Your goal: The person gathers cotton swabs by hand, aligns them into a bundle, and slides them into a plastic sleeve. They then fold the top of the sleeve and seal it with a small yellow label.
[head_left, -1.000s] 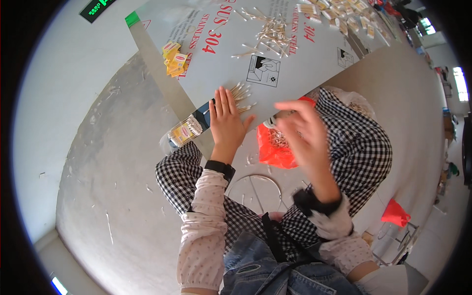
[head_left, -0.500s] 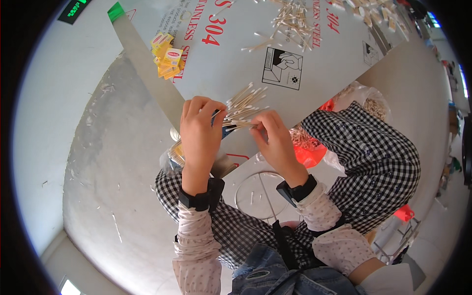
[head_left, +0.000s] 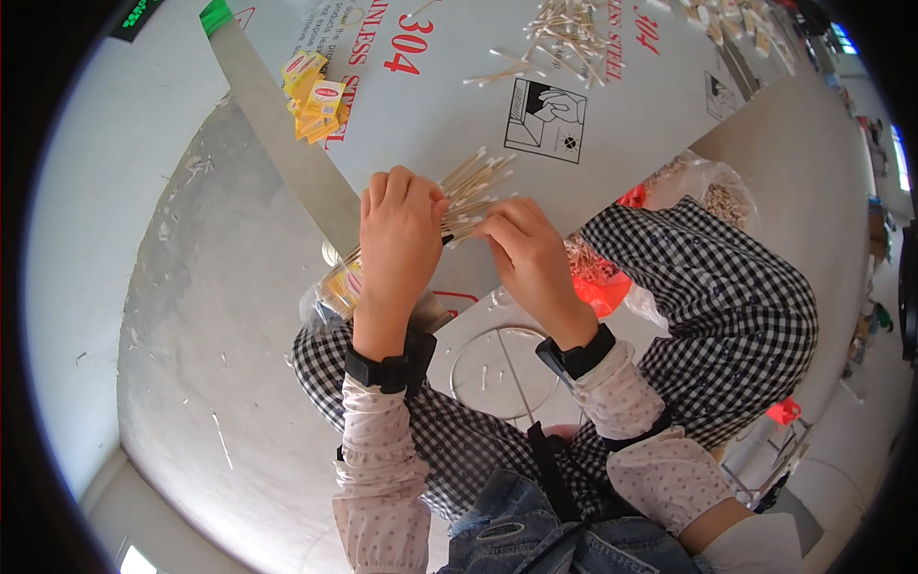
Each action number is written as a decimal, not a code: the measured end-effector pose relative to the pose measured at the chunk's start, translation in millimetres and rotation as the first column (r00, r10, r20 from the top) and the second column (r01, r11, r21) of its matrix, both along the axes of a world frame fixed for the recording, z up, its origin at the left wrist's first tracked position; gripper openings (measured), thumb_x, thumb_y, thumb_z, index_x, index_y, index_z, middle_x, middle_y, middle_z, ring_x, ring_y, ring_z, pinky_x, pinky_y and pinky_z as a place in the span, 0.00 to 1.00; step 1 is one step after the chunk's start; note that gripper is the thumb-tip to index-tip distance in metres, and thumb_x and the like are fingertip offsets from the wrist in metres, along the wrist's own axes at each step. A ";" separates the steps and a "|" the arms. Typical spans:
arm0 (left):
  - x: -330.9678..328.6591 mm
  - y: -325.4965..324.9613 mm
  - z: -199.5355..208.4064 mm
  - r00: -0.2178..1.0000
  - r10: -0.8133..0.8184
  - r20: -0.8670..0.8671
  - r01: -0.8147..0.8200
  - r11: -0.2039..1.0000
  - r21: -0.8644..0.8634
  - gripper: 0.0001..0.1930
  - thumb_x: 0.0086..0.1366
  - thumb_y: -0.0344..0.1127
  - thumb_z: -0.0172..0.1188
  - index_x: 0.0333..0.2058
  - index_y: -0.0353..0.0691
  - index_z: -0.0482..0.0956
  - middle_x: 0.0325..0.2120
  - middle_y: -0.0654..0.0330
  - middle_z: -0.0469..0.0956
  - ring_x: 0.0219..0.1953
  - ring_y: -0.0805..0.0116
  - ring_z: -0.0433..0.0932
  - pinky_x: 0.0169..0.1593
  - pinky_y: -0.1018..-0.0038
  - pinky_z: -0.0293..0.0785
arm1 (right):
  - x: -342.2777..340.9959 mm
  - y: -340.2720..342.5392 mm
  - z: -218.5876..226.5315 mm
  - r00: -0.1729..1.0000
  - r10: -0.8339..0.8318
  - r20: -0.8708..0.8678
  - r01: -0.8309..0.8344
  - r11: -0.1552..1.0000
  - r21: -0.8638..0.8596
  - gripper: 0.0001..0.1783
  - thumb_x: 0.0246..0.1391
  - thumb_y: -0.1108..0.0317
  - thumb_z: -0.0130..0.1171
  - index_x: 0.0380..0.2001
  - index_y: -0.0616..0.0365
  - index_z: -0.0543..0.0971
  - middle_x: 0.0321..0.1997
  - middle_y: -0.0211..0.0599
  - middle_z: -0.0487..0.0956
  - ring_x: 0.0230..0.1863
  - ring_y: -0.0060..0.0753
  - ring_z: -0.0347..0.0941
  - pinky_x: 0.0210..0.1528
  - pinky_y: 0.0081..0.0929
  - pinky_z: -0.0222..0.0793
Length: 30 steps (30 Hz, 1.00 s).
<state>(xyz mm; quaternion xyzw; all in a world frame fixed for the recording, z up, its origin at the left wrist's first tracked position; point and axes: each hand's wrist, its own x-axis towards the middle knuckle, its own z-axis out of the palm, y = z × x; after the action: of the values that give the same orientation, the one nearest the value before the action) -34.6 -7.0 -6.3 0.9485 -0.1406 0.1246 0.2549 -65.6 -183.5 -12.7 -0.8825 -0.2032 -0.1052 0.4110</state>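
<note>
**Small bunch of swabs between your hands, a loose heap beyond**

In the head view, the swabs (head_left: 475, 182) lie on the table (head_left: 435, 115) right at your fingertips, in a rough fan with tips toward 2 o'clock. Your left hand (head_left: 397, 239) curls over their near end; you cannot tell from here what it grips. Your right hand (head_left: 529, 253) has thumb and forefinger closed, seemingly on swab ends.

As far as it shows, one clear packet (head_left: 332, 290) at 8 o'clock, partly behind your left wrist, already has swabs and a yellow card in it. The fan looks only partly evened. Left over: a scattered heap (head_left: 569, 33) at 1 o'clock and a stack of yellow cards (head_left: 316, 100) at 10 to 11, apart from both hands.

The table's left edge slants from 10 o'clock to close beside your left hand; its right edge runs from 2 down to 4, near your right hand, with a red bag (head_left: 600, 290) past it. Bare surface opens at 12, between fan and heap.
</note>
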 end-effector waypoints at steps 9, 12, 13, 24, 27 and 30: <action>-59.5 -14.2 15.9 0.986 -0.038 -0.159 0.054 0.994 0.094 0.04 0.58 0.28 0.61 0.33 0.40 0.76 0.34 0.58 0.71 0.40 0.56 0.70 0.46 0.63 0.67 | -6.0 -6.3 -12.2 0.985 -0.132 -0.112 0.158 0.950 0.270 0.12 0.50 0.88 0.58 0.35 0.61 0.76 0.39 0.41 0.75 0.38 0.45 0.74 0.39 0.31 0.73; -62.7 -23.5 3.3 0.995 0.031 -0.094 -0.024 0.997 0.074 0.07 0.57 0.28 0.64 0.33 0.40 0.76 0.34 0.58 0.71 0.41 0.55 0.70 0.45 0.61 0.67 | -8.6 -9.0 -6.4 0.969 -0.165 -0.186 0.219 0.921 0.323 0.13 0.51 0.88 0.56 0.38 0.61 0.75 0.40 0.39 0.75 0.38 0.39 0.74 0.38 0.27 0.72; -60.0 -26.2 2.3 0.992 0.088 -0.094 -0.083 0.995 0.057 0.09 0.56 0.28 0.66 0.35 0.40 0.76 0.35 0.58 0.71 0.41 0.53 0.71 0.46 0.59 0.68 | -9.2 -10.3 -6.1 0.969 -0.164 -0.186 0.218 0.921 0.324 0.13 0.51 0.88 0.56 0.38 0.61 0.75 0.40 0.39 0.75 0.38 0.39 0.74 0.38 0.27 0.72; -22.8 -75.8 -16.4 0.992 0.117 -0.047 -0.105 0.975 0.195 0.44 0.70 0.57 0.53 0.70 0.23 0.52 0.72 0.39 0.53 0.75 0.45 0.49 0.74 0.52 0.48 | -3.5 -23.1 -9.4 0.940 -0.306 -0.148 0.340 0.853 0.397 0.13 0.57 0.85 0.55 0.44 0.60 0.76 0.44 0.37 0.77 0.39 0.33 0.74 0.38 0.26 0.70; -1.8 -82.3 -31.4 0.983 0.182 -0.029 -0.165 0.940 0.299 0.48 0.68 0.62 0.52 0.69 0.24 0.53 0.72 0.41 0.52 0.76 0.47 0.49 0.75 0.53 0.46 | -3.2 -31.9 -10.9 0.933 -0.329 -0.144 0.358 0.840 0.408 0.13 0.57 0.84 0.55 0.44 0.59 0.76 0.43 0.36 0.77 0.39 0.31 0.73 0.38 0.25 0.69; 32.6 -72.5 -35.2 0.952 0.304 0.044 -0.300 0.893 0.335 0.48 0.68 0.63 0.51 0.69 0.23 0.54 0.72 0.40 0.52 0.76 0.47 0.49 0.75 0.53 0.46 | -0.9 -30.8 -7.6 0.927 -0.331 -0.177 0.375 0.817 0.438 0.12 0.58 0.83 0.54 0.44 0.59 0.76 0.43 0.35 0.77 0.39 0.30 0.73 0.38 0.24 0.69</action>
<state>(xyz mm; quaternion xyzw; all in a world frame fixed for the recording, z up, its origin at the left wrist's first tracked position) -2.0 -79.5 -41.5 0.9889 -0.0097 0.1321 0.0669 -66.5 -214.3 -20.3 -0.7844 0.0143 -0.1840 0.5921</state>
